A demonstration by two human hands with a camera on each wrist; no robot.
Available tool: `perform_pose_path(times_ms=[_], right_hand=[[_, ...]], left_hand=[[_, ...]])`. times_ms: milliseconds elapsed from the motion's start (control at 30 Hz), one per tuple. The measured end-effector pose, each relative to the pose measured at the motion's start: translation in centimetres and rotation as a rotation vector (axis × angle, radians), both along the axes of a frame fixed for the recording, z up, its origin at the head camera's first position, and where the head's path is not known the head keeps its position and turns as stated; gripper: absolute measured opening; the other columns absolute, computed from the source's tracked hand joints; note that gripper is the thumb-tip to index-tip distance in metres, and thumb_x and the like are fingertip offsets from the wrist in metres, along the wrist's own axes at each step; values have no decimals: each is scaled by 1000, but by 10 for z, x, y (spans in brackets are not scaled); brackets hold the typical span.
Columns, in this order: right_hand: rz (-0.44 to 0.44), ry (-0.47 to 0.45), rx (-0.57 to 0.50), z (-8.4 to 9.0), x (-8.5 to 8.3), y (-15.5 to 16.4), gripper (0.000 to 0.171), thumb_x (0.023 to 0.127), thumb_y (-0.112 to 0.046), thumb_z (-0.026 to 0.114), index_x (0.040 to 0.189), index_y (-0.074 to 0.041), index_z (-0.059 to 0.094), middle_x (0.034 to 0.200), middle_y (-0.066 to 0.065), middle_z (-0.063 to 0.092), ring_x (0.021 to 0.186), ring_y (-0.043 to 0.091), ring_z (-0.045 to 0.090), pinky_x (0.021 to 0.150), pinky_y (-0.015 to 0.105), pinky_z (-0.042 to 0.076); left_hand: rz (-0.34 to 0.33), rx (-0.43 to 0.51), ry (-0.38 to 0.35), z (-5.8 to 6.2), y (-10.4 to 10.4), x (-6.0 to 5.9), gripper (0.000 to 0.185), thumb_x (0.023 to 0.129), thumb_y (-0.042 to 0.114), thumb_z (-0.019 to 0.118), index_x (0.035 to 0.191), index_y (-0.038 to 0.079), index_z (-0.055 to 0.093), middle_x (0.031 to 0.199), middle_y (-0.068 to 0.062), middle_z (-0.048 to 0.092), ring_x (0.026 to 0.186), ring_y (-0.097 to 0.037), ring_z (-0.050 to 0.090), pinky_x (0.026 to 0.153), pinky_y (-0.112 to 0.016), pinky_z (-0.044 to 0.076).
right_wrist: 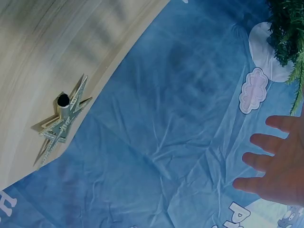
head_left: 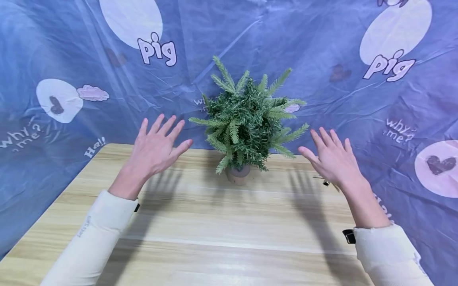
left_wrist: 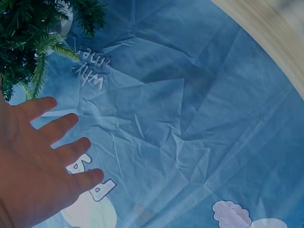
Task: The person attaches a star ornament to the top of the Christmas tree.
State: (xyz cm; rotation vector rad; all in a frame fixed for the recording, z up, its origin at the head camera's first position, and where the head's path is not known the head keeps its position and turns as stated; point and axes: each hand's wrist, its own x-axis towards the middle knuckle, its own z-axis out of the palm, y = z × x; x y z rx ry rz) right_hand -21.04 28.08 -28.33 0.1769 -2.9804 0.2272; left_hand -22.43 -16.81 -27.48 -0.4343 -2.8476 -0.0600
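A small artificial green plant (head_left: 247, 123) in a pale pot (head_left: 237, 174) stands at the far middle of the wooden table (head_left: 214, 222). My left hand (head_left: 157, 145) hovers to its left with fingers spread and holds nothing. To the plant's right, my right hand (head_left: 330, 157) is raised the same way, also spread and holding nothing. Neither hand touches the plant. The left wrist view shows the left hand's fingers (left_wrist: 52, 135) below the plant's fronds (left_wrist: 33, 38). The right wrist view shows the right hand's fingers (right_wrist: 273, 164) under a frond (right_wrist: 287, 28).
A small pale star-shaped piece (right_wrist: 61, 121) with a dark hole lies on the table near its right edge; in the head view, this star-shaped piece (head_left: 323, 182) sits partly behind my right hand. A blue printed sheet (head_left: 286, 47) hangs behind and beside the table.
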Motion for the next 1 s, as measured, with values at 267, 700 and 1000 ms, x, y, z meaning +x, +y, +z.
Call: perform_pose_path(times_ms=[267,700,1000], right_hand=[[-8,9,-13,-4,-5,6,82,92,-68,18,152,-14,11,157,18,6,143,42,-2,108,69,-6],[-43,23,4,-11,-9,18,82,92,-67,22,150,-10,19,154,22,15,142,45,3,109,68,-3],[-58,53,17,-21,-14,29,81,92,-67,23,145,-6,31,149,25,26,137,48,17,107,71,4]], left_hand=[[-37,52,53,8,-1,0,73,90,70,17,150,29,20,158,-1,16,146,-31,5,116,-57,-8],[-113,136,135,21,2,-2,67,92,66,26,147,29,29,154,-2,27,144,-28,18,117,-55,4],[-179,220,122,27,7,-3,65,92,65,30,146,28,33,152,-4,33,143,-29,23,117,-54,9]])
